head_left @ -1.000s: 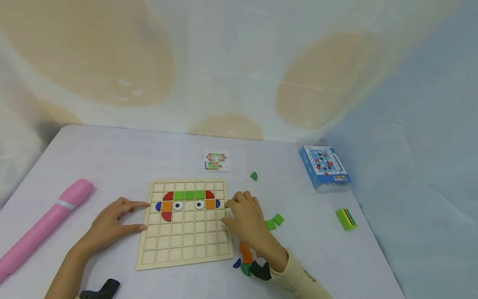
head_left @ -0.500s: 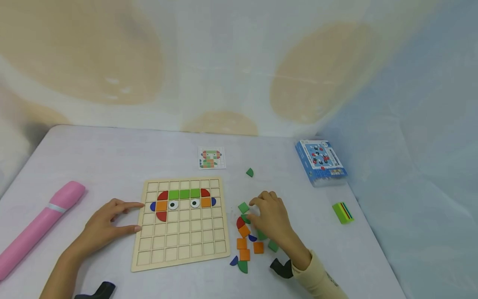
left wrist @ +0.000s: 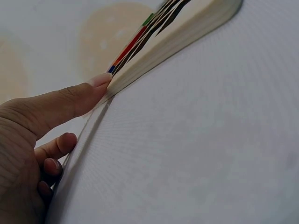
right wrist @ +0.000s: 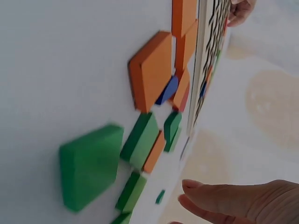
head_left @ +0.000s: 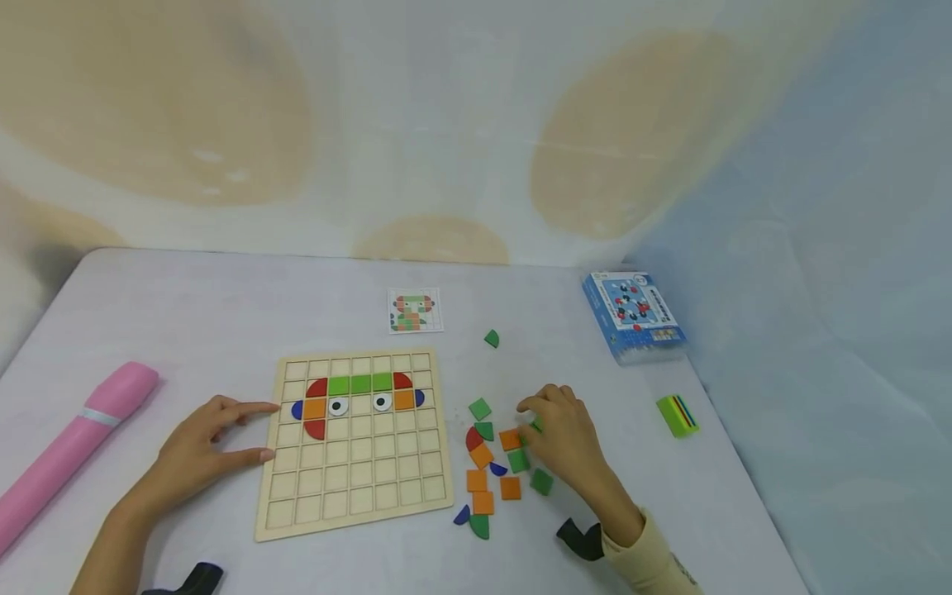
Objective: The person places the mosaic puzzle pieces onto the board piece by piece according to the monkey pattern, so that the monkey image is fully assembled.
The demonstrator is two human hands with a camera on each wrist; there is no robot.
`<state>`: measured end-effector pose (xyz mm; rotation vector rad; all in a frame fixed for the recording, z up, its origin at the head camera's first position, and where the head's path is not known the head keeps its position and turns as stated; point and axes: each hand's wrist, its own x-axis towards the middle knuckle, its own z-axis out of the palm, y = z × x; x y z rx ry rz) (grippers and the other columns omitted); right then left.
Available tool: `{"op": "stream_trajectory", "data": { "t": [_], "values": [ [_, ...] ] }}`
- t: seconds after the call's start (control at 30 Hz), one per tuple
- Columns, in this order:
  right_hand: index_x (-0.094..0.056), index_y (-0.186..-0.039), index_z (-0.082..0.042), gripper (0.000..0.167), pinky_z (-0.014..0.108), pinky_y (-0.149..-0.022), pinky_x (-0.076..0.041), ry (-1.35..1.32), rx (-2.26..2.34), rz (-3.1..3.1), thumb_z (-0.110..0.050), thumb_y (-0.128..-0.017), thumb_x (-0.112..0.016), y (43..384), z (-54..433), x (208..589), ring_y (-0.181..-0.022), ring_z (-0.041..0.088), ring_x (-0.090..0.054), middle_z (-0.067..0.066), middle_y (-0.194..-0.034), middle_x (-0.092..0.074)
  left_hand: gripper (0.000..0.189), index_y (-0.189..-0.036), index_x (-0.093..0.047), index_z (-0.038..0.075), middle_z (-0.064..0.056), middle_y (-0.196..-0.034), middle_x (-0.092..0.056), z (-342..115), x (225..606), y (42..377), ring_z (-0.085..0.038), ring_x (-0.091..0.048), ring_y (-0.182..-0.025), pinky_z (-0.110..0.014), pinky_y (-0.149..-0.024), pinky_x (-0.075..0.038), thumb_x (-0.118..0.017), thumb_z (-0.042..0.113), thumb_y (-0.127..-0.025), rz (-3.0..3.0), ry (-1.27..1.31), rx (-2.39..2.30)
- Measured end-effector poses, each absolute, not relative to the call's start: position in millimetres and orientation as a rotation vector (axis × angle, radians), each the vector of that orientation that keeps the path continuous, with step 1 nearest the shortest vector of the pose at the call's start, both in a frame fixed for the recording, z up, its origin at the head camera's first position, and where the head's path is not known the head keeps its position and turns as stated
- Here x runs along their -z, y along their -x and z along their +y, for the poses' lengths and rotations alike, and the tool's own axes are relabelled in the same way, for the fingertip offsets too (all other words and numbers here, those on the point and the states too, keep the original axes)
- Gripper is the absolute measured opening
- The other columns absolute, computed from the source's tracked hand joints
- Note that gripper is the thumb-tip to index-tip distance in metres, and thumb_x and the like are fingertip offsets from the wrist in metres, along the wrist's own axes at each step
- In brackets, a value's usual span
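A wooden grid board (head_left: 362, 477) lies on the table, with red, green, orange and blue pieces and two eye discs set in its upper rows. My left hand (head_left: 197, 450) touches the board's left edge with thumb and forefinger extended; the left wrist view shows the thumb (left wrist: 70, 100) against the rim. Right of the board my right hand (head_left: 565, 438) hovers over loose pieces, fingers loosely bent. The right wrist view shows nothing between its thumb and visible finger. Around it lie green squares (head_left: 541, 481), orange squares (head_left: 510, 488), a red quarter-round (head_left: 473, 438) and blue half-rounds (head_left: 462, 516).
Behind the board lies a pattern card (head_left: 415, 311), with a green quarter-round (head_left: 492, 338) to its right. A blue box (head_left: 635, 314) and a green stack (head_left: 678, 416) are at the right. A pink roll (head_left: 82, 446) lies at the left.
My right hand has moved from the board's right edge rightward over the loose pieces, uncovering several of them. My left hand stays at the board's left edge. The head view has shifted slightly.
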<state>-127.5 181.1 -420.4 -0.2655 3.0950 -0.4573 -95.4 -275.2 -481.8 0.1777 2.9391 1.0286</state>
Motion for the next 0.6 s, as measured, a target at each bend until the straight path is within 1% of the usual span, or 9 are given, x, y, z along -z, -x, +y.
{"op": "stream_trajectory", "data": {
  "t": [0.17, 0.3, 0.5, 0.6],
  "values": [
    [-0.077, -0.101, -0.008, 0.022, 0.041, -0.082, -0.045, 0.2, 0.493, 3.1, -0.01, -0.08, -0.081, 125, 199, 414, -0.094, 0.025, -0.053, 0.009, -0.099, -0.065, 0.058, -0.128, -0.066, 0.027, -0.001, -0.103, -0.055, -276, 481, 95, -0.007, -0.039, -0.086, -0.029, -0.069, -0.031, -0.084, 0.045, -0.075, 2.942, -0.177, -1.024],
    [-0.076, -0.103, -0.007, 0.023, 0.042, -0.082, -0.046, 0.175, 0.49, 3.088, -0.009, -0.081, -0.08, 123, 213, 417, -0.096, 0.025, -0.053, 0.01, -0.1, -0.065, 0.059, -0.128, -0.066, 0.027, -0.001, -0.103, -0.054, -277, 480, 95, -0.007, -0.038, -0.086, -0.029, -0.069, -0.031, -0.084, 0.045, -0.076, 2.935, -0.166, -1.025],
    [-0.075, -0.11, -0.01, 0.031, 0.038, -0.082, -0.045, 0.303, 0.523, 3.011, -0.008, -0.079, -0.081, 120, 217, 428, -0.098, 0.023, -0.05, 0.006, -0.099, -0.06, 0.058, -0.128, -0.066, 0.027, -0.001, -0.101, -0.052, -277, 481, 95, -0.007, -0.037, -0.085, -0.029, -0.068, -0.03, -0.084, 0.044, -0.076, 2.928, -0.154, -1.031],
    [-0.076, -0.108, -0.012, 0.031, 0.035, -0.08, -0.043, 0.363, 0.509, 2.999, -0.009, -0.078, -0.083, 120, 216, 433, -0.096, 0.021, -0.046, 0.004, -0.097, -0.058, 0.058, -0.128, -0.066, 0.027, -0.002, -0.1, -0.052, -275, 482, 95, -0.007, -0.037, -0.085, -0.029, -0.068, -0.03, -0.084, 0.044, -0.076, 2.916, -0.157, -1.041]
  ]
}}
